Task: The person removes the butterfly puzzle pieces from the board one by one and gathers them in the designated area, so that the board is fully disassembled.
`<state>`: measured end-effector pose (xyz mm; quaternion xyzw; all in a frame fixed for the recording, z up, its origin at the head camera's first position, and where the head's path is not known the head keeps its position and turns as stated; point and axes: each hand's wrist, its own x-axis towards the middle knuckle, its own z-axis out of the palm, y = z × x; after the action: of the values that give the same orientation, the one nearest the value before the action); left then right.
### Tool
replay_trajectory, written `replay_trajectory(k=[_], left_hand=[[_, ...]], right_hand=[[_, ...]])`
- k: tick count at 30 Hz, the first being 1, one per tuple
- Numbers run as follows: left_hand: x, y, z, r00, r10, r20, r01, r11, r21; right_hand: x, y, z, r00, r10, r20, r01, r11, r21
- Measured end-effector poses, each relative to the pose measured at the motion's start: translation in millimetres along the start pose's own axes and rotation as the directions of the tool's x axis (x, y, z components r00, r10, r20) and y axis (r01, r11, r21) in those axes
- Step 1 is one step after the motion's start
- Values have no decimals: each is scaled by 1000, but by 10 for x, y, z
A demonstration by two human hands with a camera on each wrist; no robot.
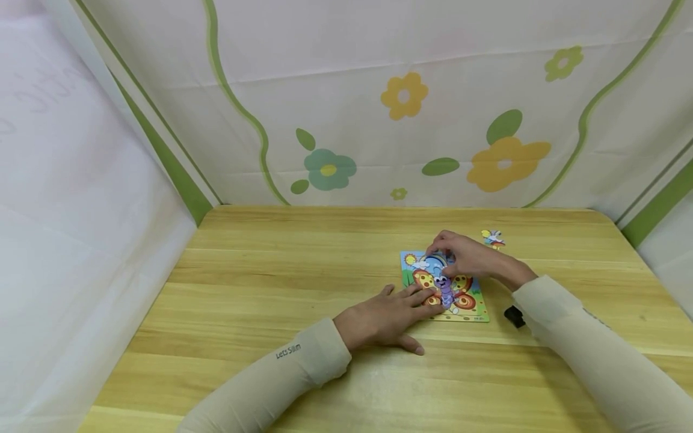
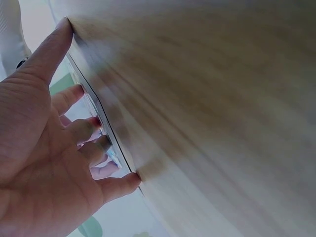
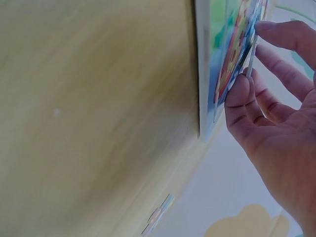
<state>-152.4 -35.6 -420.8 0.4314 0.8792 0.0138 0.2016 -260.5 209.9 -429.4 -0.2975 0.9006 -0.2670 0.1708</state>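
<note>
head view: a square, flat jigsaw board (image 1: 481, 308), printed in bright colours with a purple-bodied butterfly with yellow-and-red wings, lies on a light wood-grain table (image 1: 260, 270). all positions below are given relative to this board.

left hand (image 1: 387, 317): located at the near left part of the board. the fingers are spread and nearly straight, grip nothing, and reach across the lower left area of the butterfly. the thumb is extended, clear of the board, on its near side. left wrist view: the palm is raised above the table, and fingertips meet the board's edge region.

right hand (image 1: 468, 255): located over the far part of the board. the fingers are bent, with a narrow gap between thumb and fingers. right wrist view: that gap is filled by a thin, flat piece (image 3: 251, 61), pinched and standing on edge at the board's surface. its printed face cannot be made out.

loose, multicoloured flat puzzle pieces (image 1: 493, 239) lie beyond the board's far right corner, apart from it. a small black object (image 1: 514, 317) lies to the right of the board, beside the pale right sleeve (image 1: 601, 355). white fabric (image 1: 346, 66) with printed flowers stands behind the board, past the table's far edge.
</note>
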Motion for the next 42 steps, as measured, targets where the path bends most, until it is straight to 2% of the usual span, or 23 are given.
replay_trajectory(k=[8, 15, 23, 33, 42], left_hand=[[0, 1, 2, 1000, -1, 4, 1, 1000, -10], [-2, 6, 0, 1000, 2, 2, -2, 1000, -3], [-2, 12, -1, 1000, -7, 3, 7, 1000, -6], [-18, 16, 2, 1000, 0, -10, 0, 1000, -11], [-28, 31, 1, 1000, 10, -14, -10, 1000, -18]], right_hand=[[-19, -6, -1, 1000, -11, -14, 11, 1000, 8], [-131, 4, -74, 997, -40, -61, 37, 998, -43], [-317, 88, -220, 992, 3, -123, -7, 1000, -28], [-576, 301, -468, 981, 25, -194, -36, 998, -57], [-813, 600, -622, 970, 106, -218, -116, 993, -36]])
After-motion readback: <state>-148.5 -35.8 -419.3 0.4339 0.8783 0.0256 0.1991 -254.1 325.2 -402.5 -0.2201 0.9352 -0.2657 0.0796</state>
